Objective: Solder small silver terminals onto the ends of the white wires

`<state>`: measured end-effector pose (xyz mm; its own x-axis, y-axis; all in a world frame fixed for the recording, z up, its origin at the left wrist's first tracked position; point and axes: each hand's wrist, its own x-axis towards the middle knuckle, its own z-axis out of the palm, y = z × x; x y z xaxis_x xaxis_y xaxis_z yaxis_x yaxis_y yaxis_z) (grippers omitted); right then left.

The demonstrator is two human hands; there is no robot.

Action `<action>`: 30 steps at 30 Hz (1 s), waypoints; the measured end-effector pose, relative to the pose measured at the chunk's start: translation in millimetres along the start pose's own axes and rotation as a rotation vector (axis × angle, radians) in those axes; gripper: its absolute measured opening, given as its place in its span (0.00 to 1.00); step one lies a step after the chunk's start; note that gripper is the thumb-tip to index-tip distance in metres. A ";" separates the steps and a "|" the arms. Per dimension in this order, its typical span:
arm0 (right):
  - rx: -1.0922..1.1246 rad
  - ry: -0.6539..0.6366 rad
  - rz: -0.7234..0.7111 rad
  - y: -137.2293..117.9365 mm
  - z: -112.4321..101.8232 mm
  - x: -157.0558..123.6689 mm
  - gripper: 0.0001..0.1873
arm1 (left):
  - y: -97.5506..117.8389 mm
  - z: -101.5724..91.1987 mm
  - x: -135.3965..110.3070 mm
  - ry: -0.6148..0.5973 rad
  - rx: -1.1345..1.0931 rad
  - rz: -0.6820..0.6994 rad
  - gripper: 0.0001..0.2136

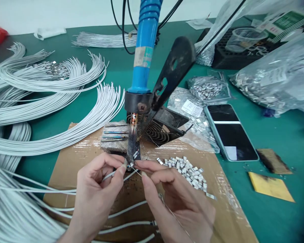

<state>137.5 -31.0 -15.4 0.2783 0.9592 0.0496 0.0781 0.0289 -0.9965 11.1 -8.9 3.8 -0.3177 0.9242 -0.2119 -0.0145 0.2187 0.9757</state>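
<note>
White slim cable [108,176] pinched in L grip [100,190]; R grip [177,199] pinches v. thin wire [137,172].

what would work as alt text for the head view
Left hand holds a white cable and right hand a thin wire near the tip of a blue-handled soldering iron; small metal pieces lie on cardboard, with white cable bundles at left and a phone at right.

Blue soldering iron [147,38], upper end beyond the top edge.
</note>
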 end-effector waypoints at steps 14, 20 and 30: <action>0.005 -0.003 -0.020 1.9 0.0 0.8 0.11 | -0.1 -0.6 1.1 -0.009 0.024 0.000 0.06; 0.027 0.022 -0.036 2.3 2.4 -0.5 0.11 | -0.7 -1.3 -0.2 -0.012 0.037 0.017 0.05; -0.033 0.011 -0.059 1.4 1.0 1.1 0.10 | -1.2 -1.9 -1.3 0.000 0.064 0.038 0.06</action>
<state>136.9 -29.6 -16.7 0.2832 0.9529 0.1089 0.1261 0.0756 -0.9891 9.8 -11.0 3.0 -0.3170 0.9321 -0.1750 0.0580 0.2032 0.9774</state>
